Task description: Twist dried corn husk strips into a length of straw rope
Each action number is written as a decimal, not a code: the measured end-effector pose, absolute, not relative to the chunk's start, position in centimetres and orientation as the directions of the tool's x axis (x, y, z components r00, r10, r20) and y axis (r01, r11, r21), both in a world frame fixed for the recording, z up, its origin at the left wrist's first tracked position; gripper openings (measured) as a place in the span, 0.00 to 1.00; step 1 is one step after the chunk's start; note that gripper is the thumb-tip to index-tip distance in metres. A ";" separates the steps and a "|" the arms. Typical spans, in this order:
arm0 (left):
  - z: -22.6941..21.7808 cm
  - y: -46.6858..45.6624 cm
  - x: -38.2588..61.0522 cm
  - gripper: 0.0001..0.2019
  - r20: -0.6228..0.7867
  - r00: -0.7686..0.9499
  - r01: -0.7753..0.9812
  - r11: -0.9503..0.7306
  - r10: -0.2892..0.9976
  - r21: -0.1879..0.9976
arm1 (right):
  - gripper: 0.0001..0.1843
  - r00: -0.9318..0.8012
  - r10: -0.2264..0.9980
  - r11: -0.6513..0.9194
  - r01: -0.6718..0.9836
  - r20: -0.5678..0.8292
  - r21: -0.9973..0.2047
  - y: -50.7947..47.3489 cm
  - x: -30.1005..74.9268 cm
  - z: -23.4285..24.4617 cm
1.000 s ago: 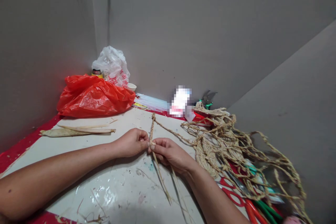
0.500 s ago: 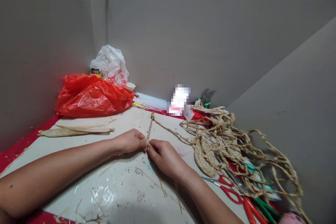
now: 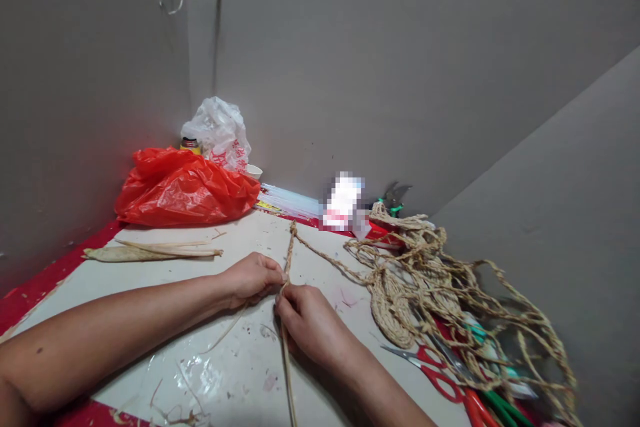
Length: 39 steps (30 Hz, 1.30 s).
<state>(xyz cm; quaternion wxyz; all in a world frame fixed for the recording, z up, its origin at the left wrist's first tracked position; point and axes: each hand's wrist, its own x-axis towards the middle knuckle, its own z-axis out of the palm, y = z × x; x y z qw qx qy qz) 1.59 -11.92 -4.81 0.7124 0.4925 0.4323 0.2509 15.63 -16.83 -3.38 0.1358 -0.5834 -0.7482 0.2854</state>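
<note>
A tan braided straw cord (image 3: 290, 250) runs from a knot at the back of the board down to my fingers. My left hand (image 3: 256, 277) pinches it from the left side, at the lower end of the braid. Just below, my right hand (image 3: 307, 317) is closed on the same cord and its loose strands. One long strand (image 3: 287, 373) hangs from there toward the near edge, and a thinner one trails under my left wrist. From the knot, more cord leads right to a heap of braided cord (image 3: 400, 293).
Dry husk strips (image 3: 150, 251) lie at left, before a red plastic bag (image 3: 190, 190) and a white bag (image 3: 220, 130). Red-handled scissors (image 3: 435, 367) sit right of my forearm. Behind are pruning shears (image 3: 393, 200) and a blurred bright screen (image 3: 343, 200). The white board (image 3: 235, 360) carries straw scraps.
My hands stay at the braid's lower end, with the right hand slightly lower and more left. The loose strands have shifted: one now hangs straight down, another trails left. The view has tilted slightly.
</note>
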 end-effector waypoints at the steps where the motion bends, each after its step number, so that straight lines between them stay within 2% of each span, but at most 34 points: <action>1: -4.8 -11.9 1.6 0.09 -0.372 0.514 0.040 0.412 0.773 0.910 | 0.16 -0.272 0.956 0.172 0.822 -0.109 -0.542 -16.9 15.5 -3.4; 7: -4.4 -12.2 1.7 0.16 -0.420 0.539 -0.062 0.532 0.730 0.844 | 0.16 -0.254 0.965 0.213 0.905 -0.064 -0.369 -16.8 15.5 -3.4; 12: -4.2 -12.6 2.0 0.18 -0.415 0.515 -0.084 0.526 0.750 0.846 | 0.17 -0.269 0.961 0.246 0.937 -0.065 -0.249 -17.4 15.1 -3.1; 14: -4.4 -12.6 2.1 0.17 -0.403 0.494 -0.068 0.497 0.771 0.865 | 0.17 -0.327 0.943 0.299 0.918 -0.070 -0.262 -17.8 15.3 -2.6; 17: -4.6 -12.4 2.0 0.16 -0.369 0.480 -0.082 0.459 0.796 0.884 | 0.19 -0.399 0.915 0.343 0.847 -0.058 -0.407 -17.6 16.3 -1.4; 20: -4.6 -12.0 1.7 0.16 -0.359 0.504 -0.091 0.461 0.786 0.883 | 0.23 -0.201 0.972 0.233 0.784 0.119 -0.575 -16.2 17.9 -0.8; 22: -4.6 -11.9 1.5 0.16 -0.371 0.516 -0.068 0.468 0.772 0.881 | 0.21 -0.093 0.985 0.172 0.652 0.147 -0.738 -15.1 18.4 -1.2; 24: -4.5 -11.8 1.5 0.16 -0.367 0.524 -0.059 0.462 0.769 0.885 | 0.20 -0.175 0.984 0.038 0.421 -0.041 -0.906 -14.4 18.4 -2.2; 25: -4.5 -11.9 1.5 0.16 -0.358 0.519 -0.061 0.451 0.776 0.890 | 0.21 -0.254 0.954 -0.074 0.322 -0.161 -0.944 -14.2 18.2 -2.7; 27: -4.6 -11.9 1.6 0.15 -0.332 0.506 -0.064 0.419 0.796 0.906 | 0.23 -0.379 0.861 -0.279 0.205 -0.338 -0.938 -14.1 17.8 -3.5; 29: -4.7 -12.0 1.8 0.14 -0.276 0.512 -0.061 0.355 0.813 0.933 | 0.23 -0.429 0.805 -0.386 0.145 -0.410 -0.911 -14.1 17.7 -4.0; 32: -4.8 -12.0 1.8 0.13 -0.157 0.541 -0.043 0.213 0.826 0.976 | 0.20 -0.492 0.746 -0.483 0.064 -0.449 -0.873 -13.9 18.0 -4.1; 35: -4.9 -11.9 1.8 0.13 -0.101 0.496 0.051 0.087 0.862 0.995 | 0.20 -0.569 0.687 -0.565 -0.026 -0.453 -0.825 -13.6 18.4 -4.2; 39: -4.8 -11.6 1.3 0.12 -0.011 0.518 0.163 -0.086 0.855 0.983 | 0.18 -0.590 0.686 -0.618 -0.166 -0.425 -0.768 -13.5 18.4 -4.5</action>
